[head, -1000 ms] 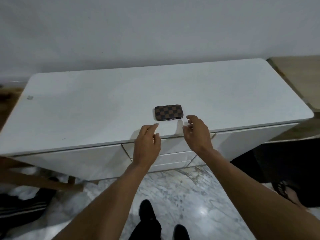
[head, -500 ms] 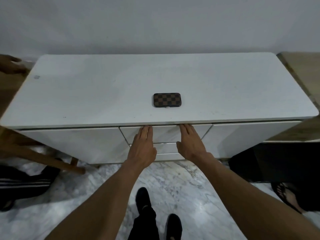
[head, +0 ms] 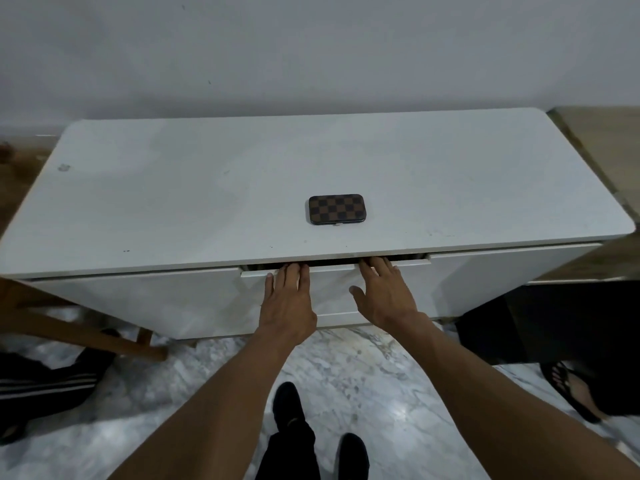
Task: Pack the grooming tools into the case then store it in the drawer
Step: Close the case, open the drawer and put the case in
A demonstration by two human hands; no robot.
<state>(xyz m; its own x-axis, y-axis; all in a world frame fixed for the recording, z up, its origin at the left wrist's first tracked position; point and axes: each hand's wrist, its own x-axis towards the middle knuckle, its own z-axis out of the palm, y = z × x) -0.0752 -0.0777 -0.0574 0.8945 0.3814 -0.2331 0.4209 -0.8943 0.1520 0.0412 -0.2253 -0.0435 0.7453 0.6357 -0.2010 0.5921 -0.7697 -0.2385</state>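
A closed case (head: pixel 336 209) with a brown and black checker pattern lies flat on the white cabinet top (head: pixel 207 188), near the front edge at the middle. Below it the middle drawer (head: pixel 332 296) stands slightly out, with a dark gap showing above its front. My left hand (head: pixel 288 299) and my right hand (head: pixel 384 292) both rest on the drawer front, fingertips hooked over its top edge. No grooming tools are in sight.
The cabinet stands against a grey wall. A wooden surface (head: pixel 609 133) adjoins it on the right. A wooden chair leg (head: pixel 86 337) and another person's striped trouser leg (head: pixel 45 382) are at the left; a sandalled foot (head: pixel 571 386) is at the right. My feet stand on marble floor.
My hands dropped from beside the case to the drawer front, then hooked its top edge. The drawer has come out a little, opening a dark gap.
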